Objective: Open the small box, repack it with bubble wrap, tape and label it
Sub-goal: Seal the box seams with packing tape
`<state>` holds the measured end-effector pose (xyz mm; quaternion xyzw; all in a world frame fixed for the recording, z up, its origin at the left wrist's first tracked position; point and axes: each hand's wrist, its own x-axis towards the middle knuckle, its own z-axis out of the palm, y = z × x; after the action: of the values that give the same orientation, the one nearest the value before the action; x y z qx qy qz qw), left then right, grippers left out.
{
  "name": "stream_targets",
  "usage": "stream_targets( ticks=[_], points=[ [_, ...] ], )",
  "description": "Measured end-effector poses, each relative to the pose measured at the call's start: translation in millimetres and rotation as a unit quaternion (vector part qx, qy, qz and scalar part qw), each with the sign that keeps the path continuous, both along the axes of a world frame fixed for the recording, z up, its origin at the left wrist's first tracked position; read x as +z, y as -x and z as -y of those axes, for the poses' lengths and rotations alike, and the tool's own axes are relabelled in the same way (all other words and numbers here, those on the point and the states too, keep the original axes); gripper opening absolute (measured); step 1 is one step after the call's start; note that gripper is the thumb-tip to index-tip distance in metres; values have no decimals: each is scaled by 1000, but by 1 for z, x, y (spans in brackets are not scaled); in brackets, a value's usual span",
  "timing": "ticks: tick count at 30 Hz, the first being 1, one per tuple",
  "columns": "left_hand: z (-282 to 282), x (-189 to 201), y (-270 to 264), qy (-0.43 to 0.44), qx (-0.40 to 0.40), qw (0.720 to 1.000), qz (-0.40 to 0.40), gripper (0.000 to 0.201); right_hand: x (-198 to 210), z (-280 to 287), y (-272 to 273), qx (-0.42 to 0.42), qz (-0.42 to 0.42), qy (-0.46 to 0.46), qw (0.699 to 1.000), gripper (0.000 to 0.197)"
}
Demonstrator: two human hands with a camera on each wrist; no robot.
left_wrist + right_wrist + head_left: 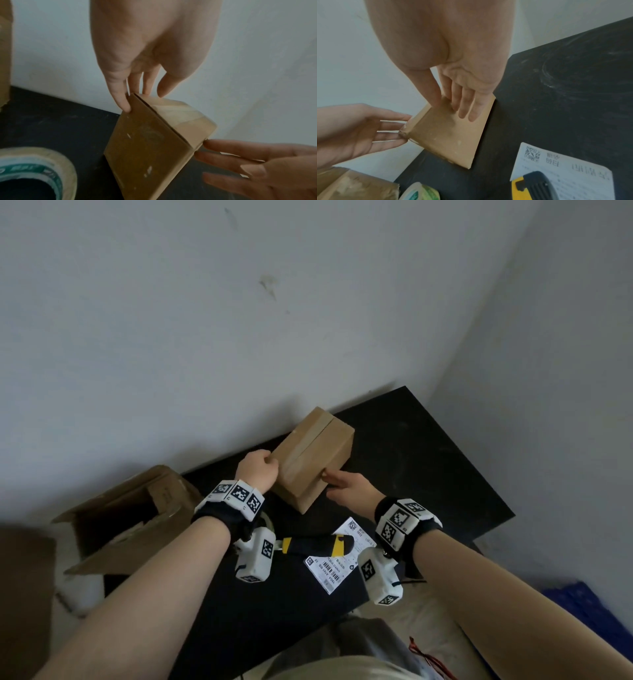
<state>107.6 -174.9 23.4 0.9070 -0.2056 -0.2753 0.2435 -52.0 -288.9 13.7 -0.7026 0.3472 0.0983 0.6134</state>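
Two hands meet on a small box (313, 458) near the middle of the head view, where it stands on a black table (428, 474) close to the pale wall. The box is closed, with a seam running along its top face, and clear tape shines over one end in the left wrist view. The left hand (258, 472) sits at the box's left side; in the left wrist view its fingers (122, 100) reach down nearly straight and touch the upper corner of the cardboard, relaxed rather than curled round it. The right hand (349, 489) lies at the lower right of the box, fingers (467, 108) extended and flat against a side face, thumb on the adjoining edge, so it presses the box and does not clasp it.

Below the hands in the head view, a shipping label (337, 559) lies on the table with a yellow and black utility knife (318, 544) across it. A roll of tape (36, 174) fills the lower left of the left wrist view. A larger open carton (133, 518) stands at the left of the head view, beside the table's edge.
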Motion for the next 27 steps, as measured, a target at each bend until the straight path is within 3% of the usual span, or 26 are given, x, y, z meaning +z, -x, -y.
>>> stream_targets(
  ticks=[5, 11, 21, 24, 27],
  points=[
    [-10, -3, 13, 85, 44, 991, -90, 39, -5, 7, 5, -38, 11, -39, 998, 68],
    [-18, -9, 37, 151, 109, 970, -154, 45, -6, 21, 6, -51, 39, -3, 998, 66],
    [-7, -21, 77, 153, 100, 981, -73, 47, 4, 49, 5, -8, 31, 60, 998, 58],
    [-7, -16, 81, 111, 73, 991, -26, 43, 5, 49, 5, 40, 14, 141, 989, 54],
    [-13, -10, 83, 4, 13, 999, 34, 34, 7, 45, 7, 91, -19, 228, 969, 47]
  ],
)
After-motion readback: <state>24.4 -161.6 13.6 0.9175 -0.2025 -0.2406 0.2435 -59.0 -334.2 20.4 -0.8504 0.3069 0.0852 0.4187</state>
